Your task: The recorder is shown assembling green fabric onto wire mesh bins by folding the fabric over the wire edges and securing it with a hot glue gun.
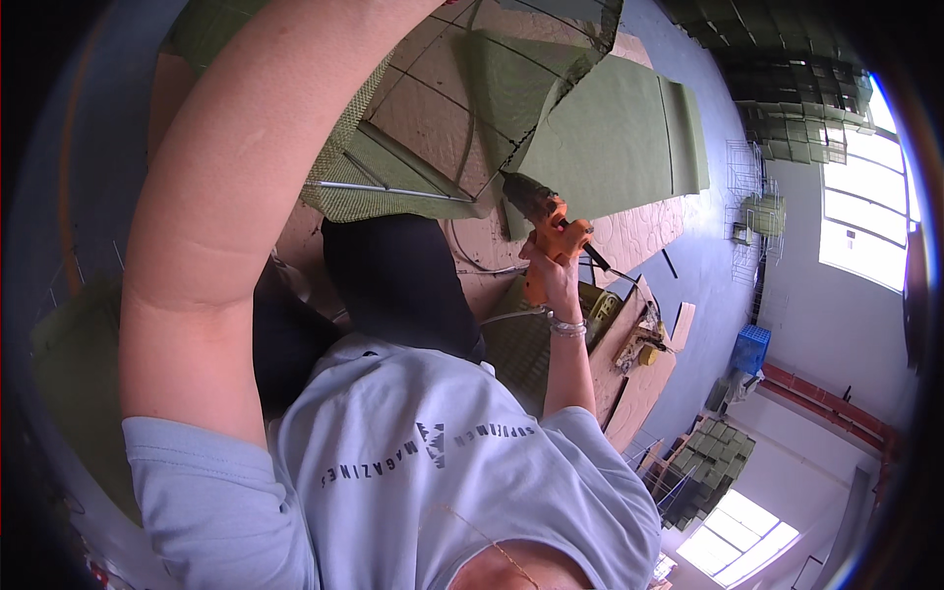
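My right hand (553,272) is wrapped around the handle of an orange glue gun (556,226) with a dark, crusted nozzle. The nozzle tip meets a corner of a green woven panel on a thin wire frame (433,98), which stands tilted in front of me. My left arm (211,236) stretches up across the panel; the hand itself lies past the top edge. A green fabric flap (615,138) spreads to the right of the nozzle, and a thin metal rod (393,190) runs along the near side of the panel.
Brown boards (644,379) lie at the right, carrying a small cluttered device with wires. Below the glue gun sits a green basket (521,344). Stacked green woven pieces (703,457), a blue crate (750,347) and wire frames (752,182) stand farther right.
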Demonstrator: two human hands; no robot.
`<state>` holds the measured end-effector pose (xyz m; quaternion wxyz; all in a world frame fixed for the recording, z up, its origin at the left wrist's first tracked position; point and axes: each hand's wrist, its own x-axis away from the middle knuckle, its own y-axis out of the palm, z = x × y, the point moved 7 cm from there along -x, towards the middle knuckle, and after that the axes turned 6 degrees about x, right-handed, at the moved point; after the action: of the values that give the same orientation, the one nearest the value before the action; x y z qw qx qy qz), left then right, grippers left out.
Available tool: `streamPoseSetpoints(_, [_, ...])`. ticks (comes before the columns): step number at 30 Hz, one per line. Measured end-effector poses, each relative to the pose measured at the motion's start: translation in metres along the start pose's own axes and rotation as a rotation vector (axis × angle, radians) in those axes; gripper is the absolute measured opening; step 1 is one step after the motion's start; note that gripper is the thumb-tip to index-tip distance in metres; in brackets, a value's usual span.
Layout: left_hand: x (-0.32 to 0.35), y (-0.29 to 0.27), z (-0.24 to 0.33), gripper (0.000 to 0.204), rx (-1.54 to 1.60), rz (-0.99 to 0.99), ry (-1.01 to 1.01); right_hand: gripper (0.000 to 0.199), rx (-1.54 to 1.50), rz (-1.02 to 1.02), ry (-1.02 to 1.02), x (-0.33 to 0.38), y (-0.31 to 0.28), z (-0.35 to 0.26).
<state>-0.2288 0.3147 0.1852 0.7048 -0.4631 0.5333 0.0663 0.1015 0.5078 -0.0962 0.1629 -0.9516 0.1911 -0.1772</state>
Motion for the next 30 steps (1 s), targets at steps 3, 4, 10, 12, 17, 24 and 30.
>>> streamPoseSetpoints(3, [0.000,-0.001,0.000,0.022,-0.011,-0.013,0.010,0.025,-0.020,-0.007,0.020,-0.001,0.002,-0.001])
streamPoseSetpoints(4, [-0.001,-0.003,0.000,0.022,-0.022,0.005,0.022,0.025,-0.021,-0.009,0.019,0.000,0.003,-0.002])
streamPoseSetpoints(10, [-0.013,-0.002,-0.006,0.023,0.026,-0.027,-0.017,0.025,-0.048,-0.020,0.048,0.007,0.001,0.000])
streamPoseSetpoints(12, [-0.011,-0.001,-0.008,0.023,-0.003,-0.032,-0.023,0.024,0.026,-0.027,0.038,0.006,-0.001,0.001])
streamPoseSetpoints(17, [0.000,-0.003,-0.012,0.023,-0.002,-0.020,-0.049,0.024,0.093,0.012,-0.001,0.003,-0.006,0.006])
streamPoseSetpoints(24, [-0.001,-0.009,-0.008,0.021,0.007,0.037,0.010,0.023,0.023,-0.029,0.025,0.003,-0.001,0.002])
streamPoseSetpoints(30, [-0.003,-0.006,-0.011,0.021,-0.043,0.026,-0.001,0.020,0.090,0.025,0.021,0.006,-0.002,0.004])
